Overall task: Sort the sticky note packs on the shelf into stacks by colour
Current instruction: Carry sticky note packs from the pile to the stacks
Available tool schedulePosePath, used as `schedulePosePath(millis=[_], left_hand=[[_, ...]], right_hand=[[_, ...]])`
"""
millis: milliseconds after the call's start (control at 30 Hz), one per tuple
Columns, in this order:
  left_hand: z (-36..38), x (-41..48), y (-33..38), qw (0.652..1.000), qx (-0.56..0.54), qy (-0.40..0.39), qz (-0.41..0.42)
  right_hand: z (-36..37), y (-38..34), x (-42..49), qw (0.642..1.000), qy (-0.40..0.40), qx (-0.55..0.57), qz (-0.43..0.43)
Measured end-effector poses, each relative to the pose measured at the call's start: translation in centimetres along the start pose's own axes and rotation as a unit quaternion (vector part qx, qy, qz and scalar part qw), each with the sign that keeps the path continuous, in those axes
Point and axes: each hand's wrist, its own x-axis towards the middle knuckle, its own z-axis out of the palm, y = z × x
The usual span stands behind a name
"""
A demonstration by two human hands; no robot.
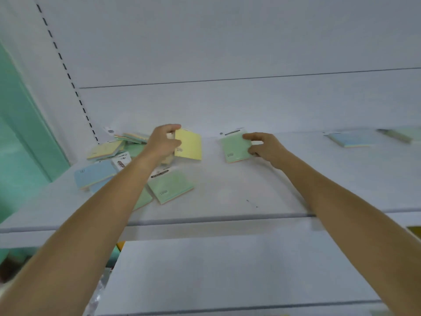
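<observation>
Holding a yellow pack (189,144) tilted up off the shelf (227,192), the left hand (163,144) has its fingers (175,127) curled over the pack's top left corner and thumb pressed against its left edge; the pack is clear of the surface, above the near edge of the unsorted heap. Right hand (266,148) rests on a green pack (237,148) lying flat near the shelf's back wall, fingers narrowly spread and pinching its right edge, thumb at the lower corner; whether the pack is lifted at all cannot be told. Unsorted heap (118,147) sits at the left end of the shelf by the slotted upright (68,74): several packs overlapping at odd angles, yellow, green and blue mixed. A blue pack (94,173) lies at the heap's front left, partly under the left forearm. A second green pack (170,187) lies flat just in front of the left hand, its printed header card toward the back. Far right of the shelf: another blue pack (350,139) lying flat, and beyond it a blurred greenish pack (398,134) at the frame edge, well apart from both hands.
</observation>
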Motion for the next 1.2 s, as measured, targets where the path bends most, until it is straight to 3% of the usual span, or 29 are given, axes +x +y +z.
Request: schedulePosePath(millis=[300, 700, 1200], left_hand=[[11.2, -2.0, 7.0, 0.989, -0.122, -0.055, 0.066], [31.6, -4.4, 15.2, 0.980, -0.169, -0.083, 0.063], [43.7, 0.2, 20.2, 0.973, -0.172, -0.138, 0.075]], right_hand=[[-13.2, 3.3, -3.7, 0.990, 0.127, 0.066, 0.003], [-32.9, 11.0, -6.3, 0.986, 0.155, 0.059, 0.017], [-44.6, 15.7, 0.2, 0.966, 0.251, -0.024, 0.057]])
